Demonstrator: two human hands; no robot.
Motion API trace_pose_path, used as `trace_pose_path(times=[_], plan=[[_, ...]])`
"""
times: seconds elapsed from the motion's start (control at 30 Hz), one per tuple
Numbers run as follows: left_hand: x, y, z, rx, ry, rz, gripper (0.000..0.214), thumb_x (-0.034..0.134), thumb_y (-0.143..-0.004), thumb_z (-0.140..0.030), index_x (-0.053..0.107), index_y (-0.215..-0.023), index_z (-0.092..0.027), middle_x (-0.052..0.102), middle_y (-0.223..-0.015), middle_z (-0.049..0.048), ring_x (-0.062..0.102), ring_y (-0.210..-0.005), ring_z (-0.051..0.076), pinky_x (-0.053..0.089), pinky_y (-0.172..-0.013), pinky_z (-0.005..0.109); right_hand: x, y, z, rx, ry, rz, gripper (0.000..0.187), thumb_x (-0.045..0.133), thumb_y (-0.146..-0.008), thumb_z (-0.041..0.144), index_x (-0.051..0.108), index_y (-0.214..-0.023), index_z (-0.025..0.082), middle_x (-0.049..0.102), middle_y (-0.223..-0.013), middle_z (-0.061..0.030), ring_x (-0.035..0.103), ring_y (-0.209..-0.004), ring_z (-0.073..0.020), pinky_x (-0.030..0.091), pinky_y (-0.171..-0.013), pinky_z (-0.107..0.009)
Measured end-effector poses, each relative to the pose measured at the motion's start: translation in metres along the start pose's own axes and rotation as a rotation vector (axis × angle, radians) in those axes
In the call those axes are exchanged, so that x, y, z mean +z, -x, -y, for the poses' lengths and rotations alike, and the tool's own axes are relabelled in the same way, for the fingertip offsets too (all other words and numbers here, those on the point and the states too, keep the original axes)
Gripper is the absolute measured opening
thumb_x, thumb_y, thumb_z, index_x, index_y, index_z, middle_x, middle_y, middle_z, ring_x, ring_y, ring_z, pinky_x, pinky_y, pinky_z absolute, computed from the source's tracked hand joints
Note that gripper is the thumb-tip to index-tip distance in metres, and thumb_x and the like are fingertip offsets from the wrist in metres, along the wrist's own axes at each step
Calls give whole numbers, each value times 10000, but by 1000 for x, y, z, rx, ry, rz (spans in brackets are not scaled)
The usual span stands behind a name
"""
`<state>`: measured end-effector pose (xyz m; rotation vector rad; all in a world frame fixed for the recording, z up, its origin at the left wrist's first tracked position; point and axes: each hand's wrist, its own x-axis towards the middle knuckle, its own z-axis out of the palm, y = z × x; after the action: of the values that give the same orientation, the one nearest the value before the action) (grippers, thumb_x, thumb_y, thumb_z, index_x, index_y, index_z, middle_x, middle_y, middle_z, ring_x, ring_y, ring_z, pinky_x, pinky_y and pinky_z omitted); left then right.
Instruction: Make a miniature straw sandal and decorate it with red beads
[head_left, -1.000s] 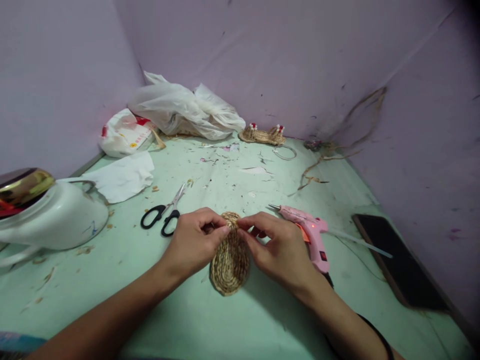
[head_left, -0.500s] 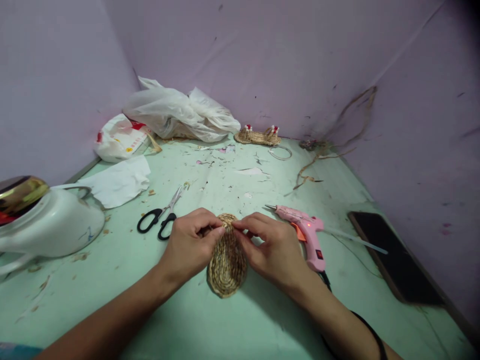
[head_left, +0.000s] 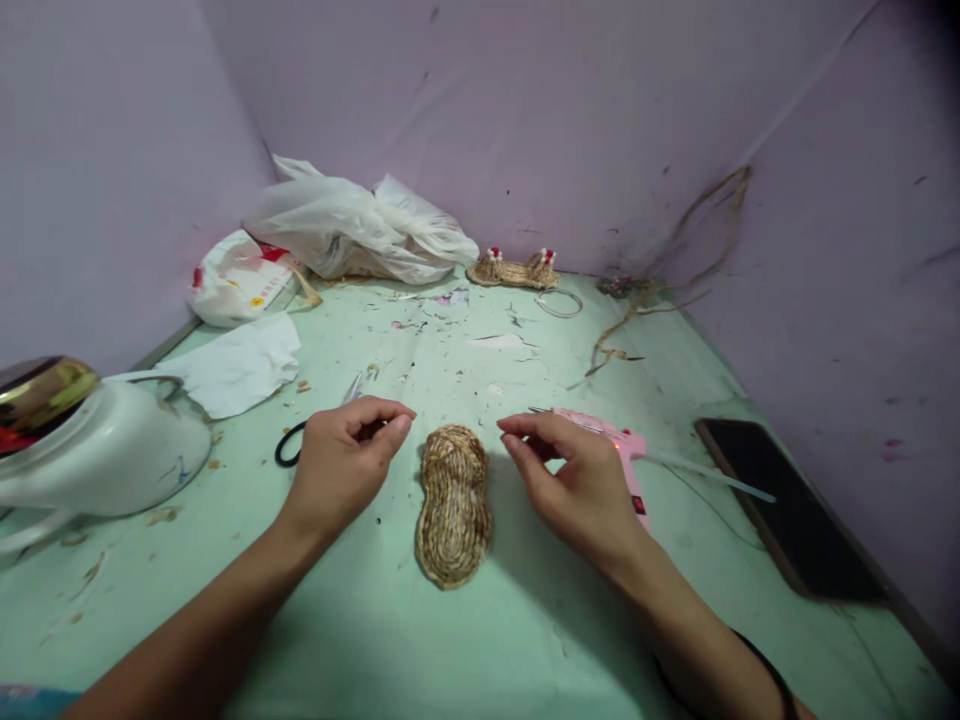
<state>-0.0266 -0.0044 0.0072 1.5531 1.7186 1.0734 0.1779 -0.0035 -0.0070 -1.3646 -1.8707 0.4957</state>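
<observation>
A small woven straw slipper (head_left: 454,510) with a band across its far end lies on the green table between my hands, touched by neither. To its left, my left hand (head_left: 349,455) is closed, thumb and forefinger nearly together; whether anything thin is between them cannot be made out. My right hand (head_left: 574,480) hovers to the slipper's right, thumb and forefinger slightly apart and nothing visible between them. Behind that hand lies a pink hot glue gun (head_left: 634,445) with a lit orange light, partly covered. Black-handled scissors (head_left: 289,445) are mostly hidden behind my left hand.
A white pot (head_left: 142,450) stands at left beside crumpled white paper (head_left: 244,365). Plastic bags (head_left: 367,225) and a straw slipper pair with red and white beads (head_left: 514,272) lie along the back wall. At right are dry fibre strands (head_left: 619,335) and a dark phone (head_left: 787,510).
Both hands have let go of the slipper's far end and drawn apart, left hand leftward, right hand rightward. The slipper stays on the table, its band now uncovered.
</observation>
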Motion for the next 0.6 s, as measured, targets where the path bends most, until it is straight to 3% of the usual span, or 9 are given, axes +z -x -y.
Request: trace_pose_path(times=[0.13,0.27,0.37,0.47,0.6], plan=[[1,-3,3,-86,45,112,129,606,-693,-275,678,-725,-173,543,-494,-34,426,-450,102,337,-436,230,-5,-3,-2,55,-37,114,119,591,-773,208,671,-861,213,709,-839,-22,633,-649,-147,504,-597,-291],[7,0,2,27,7,125,109,582,-711,-252,654,-701,-171,598,-582,-5,497,-521,118,391,-485,237,-5,-3,6,49,-67,208,91,628,-763,235,665,-843,215,702,-805,-13,632,-644,-145,491,-570,-276],[9,5,1,222,-55,87,94,598,-713,-241,625,-756,-161,624,-756,28,530,-607,124,432,-540,242,1,0,11,-47,-57,157,188,638,-754,238,639,-937,196,674,-874,-31,622,-678,-146,491,-597,-280],[11,11,1,362,-160,59,123,593,-713,-211,601,-827,-166,607,-858,37,535,-673,134,444,-586,251,11,5,16,-192,110,57,262,610,-743,216,621,-1003,184,637,-953,-64,599,-814,-193,479,-657,-310],[12,12,1,255,-189,-45,83,500,-759,-194,577,-781,-175,609,-805,24,545,-674,145,438,-624,264,26,7,24,-295,405,-64,224,558,-723,171,631,-935,180,614,-961,-87,545,-825,-228,415,-605,-317]])
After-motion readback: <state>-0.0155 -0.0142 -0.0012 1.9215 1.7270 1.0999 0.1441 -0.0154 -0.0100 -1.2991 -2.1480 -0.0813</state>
